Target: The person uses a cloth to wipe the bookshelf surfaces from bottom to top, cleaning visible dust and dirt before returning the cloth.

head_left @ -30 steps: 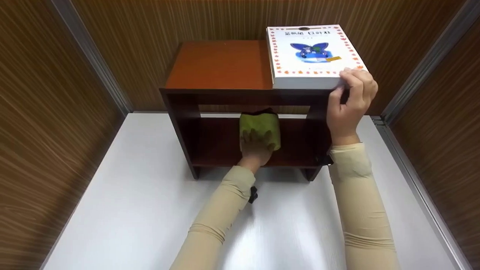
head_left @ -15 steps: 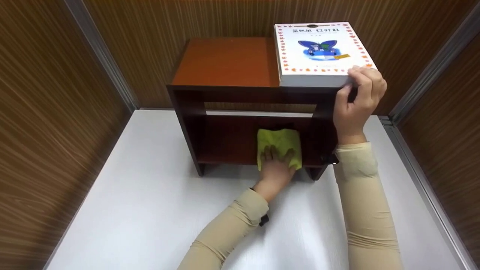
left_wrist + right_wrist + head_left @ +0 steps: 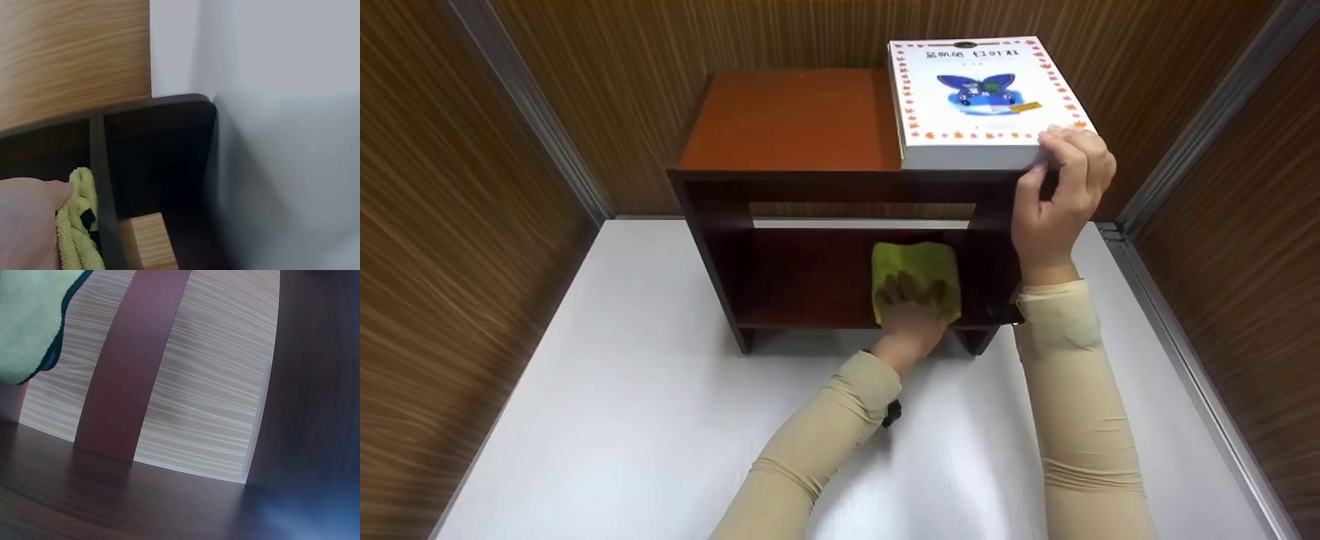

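Observation:
My left hand (image 3: 913,324) lies with its fingers spread over a folded yellow-green cloth (image 3: 915,257), pressing it on the lower board of a small dark wooden shelf (image 3: 795,120). In the left wrist view part of the hand (image 3: 25,222) shows beside the fuzzy cloth (image 3: 76,236), next to the board's edge. The right wrist view shows the cloth (image 3: 28,323) with its dark border, inside the shelf. Up on top, my right hand (image 3: 1063,199) grips the near right corner of a thick white book (image 3: 982,131), fingertips over the cover and thumb at the front.
The shelf stands on a white table (image 3: 645,390) near a wood-grain back wall (image 3: 697,37). Similar side panels (image 3: 435,262) rise at left and right. A dark upright side of the shelf (image 3: 315,394) fills the right of the right wrist view.
The cloth, under my left hand, has moved right and toward the front edge of the lower board, then slightly back inward. My right hand has kept its hold on the book's corner.

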A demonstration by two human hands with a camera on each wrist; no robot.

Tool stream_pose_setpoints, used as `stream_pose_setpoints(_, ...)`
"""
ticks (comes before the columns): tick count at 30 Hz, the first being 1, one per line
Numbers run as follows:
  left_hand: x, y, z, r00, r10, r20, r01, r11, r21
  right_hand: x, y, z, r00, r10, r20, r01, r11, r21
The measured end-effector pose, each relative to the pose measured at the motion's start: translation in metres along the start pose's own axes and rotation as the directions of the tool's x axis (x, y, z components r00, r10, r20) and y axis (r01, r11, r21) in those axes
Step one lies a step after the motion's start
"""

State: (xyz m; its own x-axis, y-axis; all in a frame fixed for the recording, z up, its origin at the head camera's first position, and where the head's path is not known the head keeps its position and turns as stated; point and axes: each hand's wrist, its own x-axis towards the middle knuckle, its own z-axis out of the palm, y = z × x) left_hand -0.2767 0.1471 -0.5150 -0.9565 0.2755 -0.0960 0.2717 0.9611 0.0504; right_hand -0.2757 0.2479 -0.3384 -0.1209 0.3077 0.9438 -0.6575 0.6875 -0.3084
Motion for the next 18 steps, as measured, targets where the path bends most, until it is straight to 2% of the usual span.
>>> stream_pose_setpoints(3,0.010,-0.004,-0.001,1.000,0.001,0.006,-0.001,1.000,-0.018,0.000,0.001,0.001,1.000,-0.001,0.001,0.001,1.000,-0.004)
stream_pose_setpoints(10,0.029,-0.012,-0.003,0.998,0.012,-0.060,-0.016,0.998,-0.062,-0.001,0.004,0.003,1.000,-0.010,-0.011,0.010,1.000,0.001)
stream_pose_setpoints(12,0.032,-0.013,-0.004,0.998,0.009,-0.061,-0.013,0.998,-0.068,-0.001,0.004,0.003,1.000,-0.015,-0.011,0.015,1.000,-0.001)
stream_pose_setpoints(18,0.037,-0.017,-0.007,1.000,0.005,0.004,-0.004,0.995,-0.103,-0.001,0.003,0.003,1.000,-0.001,-0.011,0.001,1.000,0.010)
